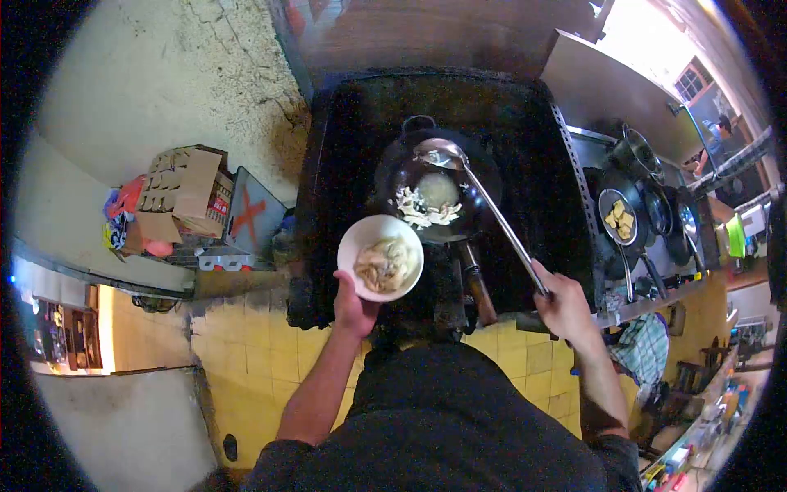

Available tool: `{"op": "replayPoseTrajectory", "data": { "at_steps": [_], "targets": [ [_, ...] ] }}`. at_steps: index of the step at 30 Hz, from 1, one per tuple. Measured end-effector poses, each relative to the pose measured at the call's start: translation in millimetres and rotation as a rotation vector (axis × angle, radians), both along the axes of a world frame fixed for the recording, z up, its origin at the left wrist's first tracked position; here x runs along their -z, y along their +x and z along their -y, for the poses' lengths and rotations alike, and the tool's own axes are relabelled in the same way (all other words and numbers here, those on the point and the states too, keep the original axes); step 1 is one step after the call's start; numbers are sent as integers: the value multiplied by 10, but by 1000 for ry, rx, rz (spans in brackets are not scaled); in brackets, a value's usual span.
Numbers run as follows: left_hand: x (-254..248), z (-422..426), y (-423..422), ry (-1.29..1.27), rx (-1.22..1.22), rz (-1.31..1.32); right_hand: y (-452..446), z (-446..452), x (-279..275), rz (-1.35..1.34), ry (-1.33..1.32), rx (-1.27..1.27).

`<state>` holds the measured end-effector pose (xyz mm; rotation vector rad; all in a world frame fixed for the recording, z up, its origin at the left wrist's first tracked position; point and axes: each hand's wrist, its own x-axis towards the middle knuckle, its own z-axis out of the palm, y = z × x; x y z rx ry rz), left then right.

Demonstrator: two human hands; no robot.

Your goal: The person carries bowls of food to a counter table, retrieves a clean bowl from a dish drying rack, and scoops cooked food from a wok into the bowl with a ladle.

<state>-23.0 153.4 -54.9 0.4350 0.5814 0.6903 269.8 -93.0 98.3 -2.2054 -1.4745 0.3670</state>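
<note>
My left hand (356, 307) is closed on the side of a white bowl (348, 246) at the near left edge of the wok. Pale and brownish food pieces (385, 264) lie in the bowl; their kind I cannot make out. My right hand (564, 302) grips the end of a long metal ladle (500, 217), whose head hangs over the far part of the wok. Inside the dark wok (479, 164) are whitish pieces (418, 209) and a small pool of liquid (436, 189). The wok's wooden handle (479, 295) points towards me.
The wok stands on a blackened stove (344, 148). At right, a strainer with yellowish pieces (619, 220), several pans and a pot (635, 156) sit on a side counter. Cardboard boxes (193, 189) are stacked at left. Another person (717, 139) is far off at upper right.
</note>
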Motion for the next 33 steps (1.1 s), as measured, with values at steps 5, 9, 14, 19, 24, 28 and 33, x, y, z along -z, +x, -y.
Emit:
{"op": "replayPoseTrajectory", "data": {
  "at_steps": [5, 9, 14, 19, 24, 28, 33],
  "targets": [
    [139, 376, -396, -96, 8, -91, 59, -314, 455, -74, -103, 24],
    [339, 505, -580, -155, -6, -69, 10, -158, 455, 70, -148, -130],
    [443, 476, -679, -127, -19, -8, 92, 231, -201, 62, -247, -169],
    [451, 561, -668, -131, -19, 60, -30, 534, -532, -141, -266, -63],
    [408, 548, -586, -157, -30, 25, -91, 249, -214, -92, -376, -58],
    [271, 500, -481, -134, 21, 50, 39, 89, 281, -103, -134, -32],
    [253, 429, -364, -130, 33, 64, 85, -239, 317, 111, -77, 70]
  ]
}}
